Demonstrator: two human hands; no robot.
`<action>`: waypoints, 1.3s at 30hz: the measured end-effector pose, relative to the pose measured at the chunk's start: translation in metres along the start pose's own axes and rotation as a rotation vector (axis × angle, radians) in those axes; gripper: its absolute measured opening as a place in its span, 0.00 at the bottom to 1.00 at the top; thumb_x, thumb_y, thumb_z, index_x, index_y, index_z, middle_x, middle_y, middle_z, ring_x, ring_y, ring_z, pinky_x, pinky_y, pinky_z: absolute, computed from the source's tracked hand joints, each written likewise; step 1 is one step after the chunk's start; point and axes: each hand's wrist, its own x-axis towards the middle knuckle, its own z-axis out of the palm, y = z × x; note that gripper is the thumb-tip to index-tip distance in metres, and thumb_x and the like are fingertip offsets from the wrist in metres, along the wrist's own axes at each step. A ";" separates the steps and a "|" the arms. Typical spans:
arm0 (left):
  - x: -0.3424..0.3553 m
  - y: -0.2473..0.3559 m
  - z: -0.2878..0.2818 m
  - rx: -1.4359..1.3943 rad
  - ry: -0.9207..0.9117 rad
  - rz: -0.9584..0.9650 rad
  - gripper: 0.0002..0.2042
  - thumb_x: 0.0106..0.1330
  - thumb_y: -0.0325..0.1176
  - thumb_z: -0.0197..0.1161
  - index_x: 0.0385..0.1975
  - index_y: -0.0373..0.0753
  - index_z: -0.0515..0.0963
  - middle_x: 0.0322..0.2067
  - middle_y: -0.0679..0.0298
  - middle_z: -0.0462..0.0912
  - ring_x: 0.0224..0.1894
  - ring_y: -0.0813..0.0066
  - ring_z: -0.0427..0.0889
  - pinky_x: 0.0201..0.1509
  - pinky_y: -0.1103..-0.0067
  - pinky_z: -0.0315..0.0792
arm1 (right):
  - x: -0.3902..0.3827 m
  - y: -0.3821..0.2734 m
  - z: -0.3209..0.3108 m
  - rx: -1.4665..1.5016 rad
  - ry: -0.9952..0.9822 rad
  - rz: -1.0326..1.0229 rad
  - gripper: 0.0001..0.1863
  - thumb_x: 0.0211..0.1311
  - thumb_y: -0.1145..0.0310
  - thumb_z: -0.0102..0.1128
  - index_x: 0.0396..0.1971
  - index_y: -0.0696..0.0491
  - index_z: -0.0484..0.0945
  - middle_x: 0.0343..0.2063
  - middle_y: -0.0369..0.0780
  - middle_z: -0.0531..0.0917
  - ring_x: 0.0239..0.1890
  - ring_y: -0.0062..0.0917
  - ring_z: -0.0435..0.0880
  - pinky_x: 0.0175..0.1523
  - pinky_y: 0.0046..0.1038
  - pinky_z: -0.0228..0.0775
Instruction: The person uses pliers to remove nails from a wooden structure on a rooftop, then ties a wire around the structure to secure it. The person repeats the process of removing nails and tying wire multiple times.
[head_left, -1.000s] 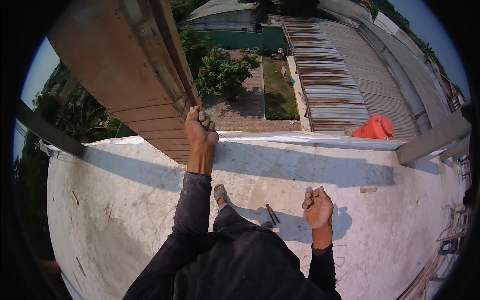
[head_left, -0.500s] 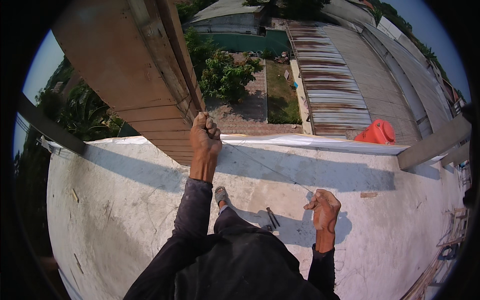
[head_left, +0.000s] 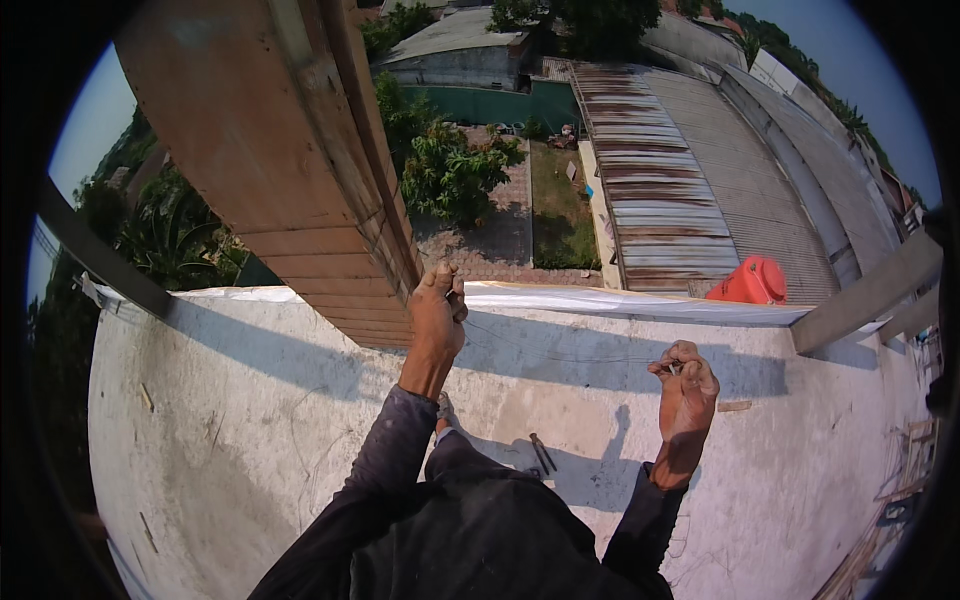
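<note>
Wire handling beside a column form, seen from the wearer's head. The form [head_left: 240, 130], a tall brown box of boards with timber along its near edge, rises at upper left; thin dark bands cross its lower part. Left hand [head_left: 436, 300]: fingers curled into a fist at the form's right-hand edge, gripping the wire; whether the knuckles touch the timber cannot be told. Right hand [head_left: 688, 385]: raised well apart to the right, thumb and fingertips drawn together, pinching the wire's other part. The wire [head_left: 600, 359] spans the gap between the two hands above the floor [head_left: 230, 430], thin and slightly sagging; its number of strands is not clear. Pincers [head_left: 543, 453] lie on the floor, handles apart, beyond the reach of neither forearm's shadow but touched by neither hand. A scrap of wood [head_left: 734, 406] lies farther right, and a red tank [head_left: 755, 282] stands past the white sheet [head_left: 640, 302] at the floor's edge. Step in hand, as judged: drawing out and steadying a length of wire near the form. The next move would seem to call for a firm left grip, with the right hand taking up slack without kinking the strand.
</note>
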 end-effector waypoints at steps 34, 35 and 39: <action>-0.072 -0.049 0.037 0.298 -0.105 -0.260 0.15 0.77 0.44 0.53 0.29 0.43 0.74 0.19 0.76 0.66 0.17 0.88 0.56 0.19 0.84 0.50 | 0.017 0.171 0.102 -0.137 0.108 0.355 0.13 0.58 0.68 0.74 0.39 0.60 0.85 0.31 0.35 0.84 0.32 0.16 0.75 0.40 0.23 0.68; -0.072 -0.053 0.040 0.297 -0.067 -0.230 0.15 0.77 0.44 0.53 0.30 0.43 0.74 0.18 0.76 0.67 0.17 0.88 0.56 0.18 0.84 0.50 | 0.016 0.171 0.100 -0.157 0.087 0.367 0.14 0.58 0.68 0.74 0.40 0.60 0.85 0.33 0.36 0.84 0.33 0.16 0.76 0.41 0.23 0.69; -0.048 -0.047 0.030 0.205 0.055 -0.263 0.13 0.78 0.42 0.52 0.34 0.42 0.74 0.19 0.77 0.69 0.17 0.90 0.59 0.17 0.84 0.52 | 0.000 0.160 0.084 -0.456 0.021 0.367 0.19 0.63 0.63 0.70 0.46 0.62 0.83 0.38 0.38 0.83 0.40 0.20 0.79 0.42 0.23 0.70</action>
